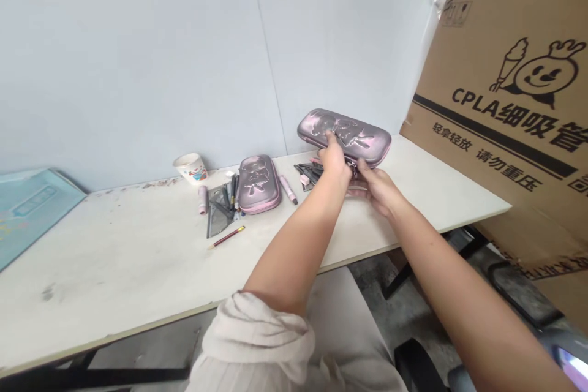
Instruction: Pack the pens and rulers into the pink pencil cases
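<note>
The left hand (334, 156) and right hand (379, 188) have fingers clamped on a pinkish pencil case (362, 136). The carton (509, 122) reads "CPLA细吸管" above "轻拿轻放 请勿重压".

Left sleeve (258, 334): loose beige fabric, finely striped, gathered in thick folds. Lap garment (342, 312): pale, plain cloth.

Your left grip (335, 156) hides part of the raised pencil case (367, 139) and of the dark stationery (310, 171) beyond — too jumbled for you to count — while the left edge cuts off the flat blue item (37, 208) and the right edge crops the cardboard box (496, 110) and a lit screen (575, 370).
</note>
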`<state>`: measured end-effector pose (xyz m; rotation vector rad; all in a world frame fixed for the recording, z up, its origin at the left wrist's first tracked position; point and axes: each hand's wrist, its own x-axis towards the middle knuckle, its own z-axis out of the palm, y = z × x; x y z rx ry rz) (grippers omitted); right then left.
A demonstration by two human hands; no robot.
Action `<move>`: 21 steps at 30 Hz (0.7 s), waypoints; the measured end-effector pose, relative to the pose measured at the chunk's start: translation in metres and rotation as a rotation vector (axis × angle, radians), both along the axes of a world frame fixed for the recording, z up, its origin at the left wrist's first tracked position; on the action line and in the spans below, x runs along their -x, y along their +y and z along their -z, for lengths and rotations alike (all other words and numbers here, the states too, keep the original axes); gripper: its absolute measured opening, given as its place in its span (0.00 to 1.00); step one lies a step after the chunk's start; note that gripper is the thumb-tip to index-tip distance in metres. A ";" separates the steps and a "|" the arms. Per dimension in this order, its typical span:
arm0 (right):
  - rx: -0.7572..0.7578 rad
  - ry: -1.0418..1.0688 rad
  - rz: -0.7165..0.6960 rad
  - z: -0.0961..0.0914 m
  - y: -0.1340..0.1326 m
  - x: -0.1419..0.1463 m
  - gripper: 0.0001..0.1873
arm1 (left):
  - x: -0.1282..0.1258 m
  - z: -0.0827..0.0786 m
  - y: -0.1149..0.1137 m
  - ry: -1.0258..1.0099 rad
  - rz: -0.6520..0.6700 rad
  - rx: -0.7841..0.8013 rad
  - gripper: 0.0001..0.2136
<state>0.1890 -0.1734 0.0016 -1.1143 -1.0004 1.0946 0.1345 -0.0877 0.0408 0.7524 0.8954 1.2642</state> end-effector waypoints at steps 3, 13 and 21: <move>0.020 0.033 0.100 0.004 0.005 0.011 0.21 | 0.000 0.001 -0.010 -0.011 -0.064 0.013 0.27; -0.051 -1.252 0.494 -0.002 -0.034 -0.005 0.18 | 0.012 -0.004 -0.004 0.288 -0.274 0.009 0.28; 0.025 -0.938 0.365 -0.021 -0.058 -0.112 0.12 | 0.007 0.012 -0.022 0.562 0.159 -0.531 0.15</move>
